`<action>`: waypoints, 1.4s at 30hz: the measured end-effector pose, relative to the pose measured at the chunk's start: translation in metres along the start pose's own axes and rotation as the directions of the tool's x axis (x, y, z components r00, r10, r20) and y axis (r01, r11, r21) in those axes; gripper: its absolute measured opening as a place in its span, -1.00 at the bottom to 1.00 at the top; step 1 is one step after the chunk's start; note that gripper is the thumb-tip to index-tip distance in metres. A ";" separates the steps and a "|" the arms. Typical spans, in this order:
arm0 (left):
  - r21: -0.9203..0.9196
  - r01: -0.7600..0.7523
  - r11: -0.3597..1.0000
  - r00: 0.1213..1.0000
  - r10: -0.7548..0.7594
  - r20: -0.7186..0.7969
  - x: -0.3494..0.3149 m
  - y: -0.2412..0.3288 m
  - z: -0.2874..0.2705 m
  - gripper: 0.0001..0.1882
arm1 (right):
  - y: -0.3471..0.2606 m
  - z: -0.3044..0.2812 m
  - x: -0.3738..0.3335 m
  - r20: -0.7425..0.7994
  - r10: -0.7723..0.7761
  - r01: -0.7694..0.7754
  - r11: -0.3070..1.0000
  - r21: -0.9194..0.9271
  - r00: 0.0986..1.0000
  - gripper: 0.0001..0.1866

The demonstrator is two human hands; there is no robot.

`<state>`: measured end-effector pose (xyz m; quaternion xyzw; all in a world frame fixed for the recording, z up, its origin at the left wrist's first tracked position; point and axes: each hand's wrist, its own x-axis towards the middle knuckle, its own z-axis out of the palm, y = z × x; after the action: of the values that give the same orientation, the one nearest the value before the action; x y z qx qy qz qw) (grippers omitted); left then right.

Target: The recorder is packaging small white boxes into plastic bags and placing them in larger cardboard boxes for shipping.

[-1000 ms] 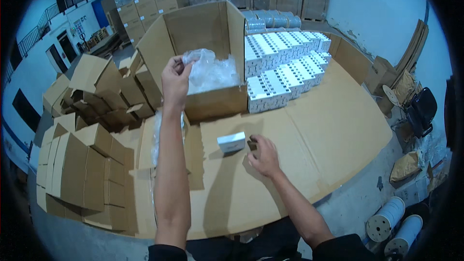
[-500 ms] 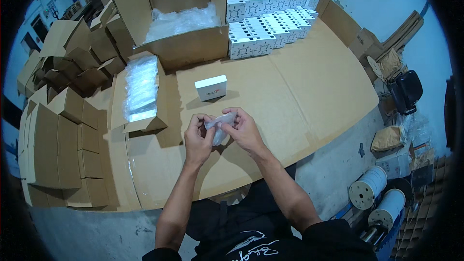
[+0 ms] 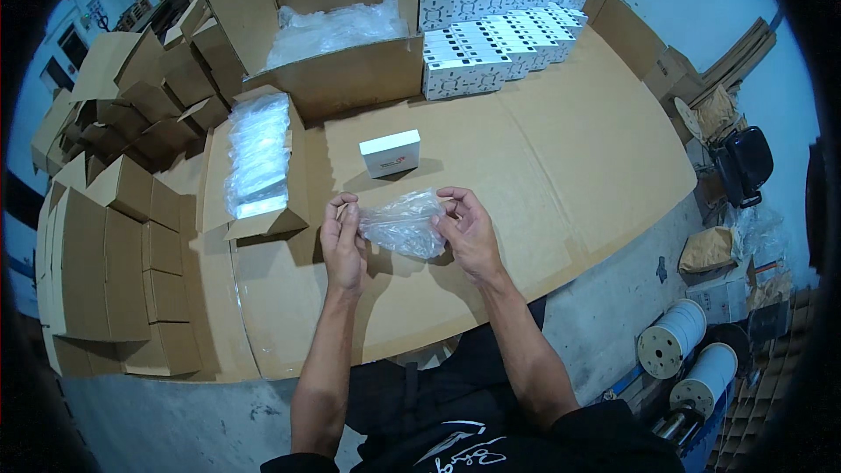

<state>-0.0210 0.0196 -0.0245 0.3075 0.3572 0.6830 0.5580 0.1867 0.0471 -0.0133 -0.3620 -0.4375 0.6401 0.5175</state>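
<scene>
Between my hands, above the cardboard-covered table, stretches a clear bubble-wrap bag [image 3: 401,226]. My left hand [image 3: 345,243] pinches its left end between thumb and fingers. Its right edge is gripped by my right hand [image 3: 469,232]. Just beyond the bag a small white box [image 3: 390,155] with a red mark stands on its long side. To the left is an open carton [image 3: 300,166] holding a row of white boxes in clear bubble wrap [image 3: 258,153].
A large open carton [image 3: 350,79] at the back holds clear plastic bags [image 3: 337,31]. White boxes [image 3: 469,76] are stacked in rows at the back right. Folded brown cartons [image 3: 96,271] pile up on the left. Cable spools [image 3: 673,337] stand on the floor at right.
The bag, bunched up between my fingers before, is now spread out wide. My hands have moved apart, the left to the left and the right to the right.
</scene>
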 end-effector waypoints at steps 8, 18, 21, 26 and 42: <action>0.168 -0.058 0.984 0.993 0.075 -0.092 -0.011 0.001 0.034 -0.59 | -0.010 0.010 -0.003 -0.126 -0.280 0.260 0.953 -0.157 0.952 -0.58; 0.260 0.064 0.964 0.998 -0.058 -0.030 -0.013 -0.005 0.026 -0.55 | -0.004 0.015 -0.009 -0.055 -0.278 0.264 0.948 -0.176 0.959 -0.48; 0.226 0.025 0.974 0.999 -0.029 0.017 -0.013 -0.005 0.028 -0.56 | -0.010 0.024 -0.009 -0.119 -0.228 0.199 0.956 -0.217 0.966 -0.60; 0.353 0.111 0.929 0.979 -0.163 0.121 -0.015 0.018 0.025 -0.56 | -0.010 0.003 0.003 -0.202 -0.019 -0.005 0.993 -0.116 0.979 -0.81; 0.538 0.045 0.841 0.957 -0.190 0.217 -0.018 0.044 0.018 -0.40 | -0.020 0.002 0.014 -0.254 -0.236 0.258 0.965 0.057 0.938 -0.80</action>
<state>-0.0268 -0.0004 0.0221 0.5137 0.4723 0.4760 0.5352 0.1890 0.0623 0.0062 -0.3569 -0.3833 0.5394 0.6593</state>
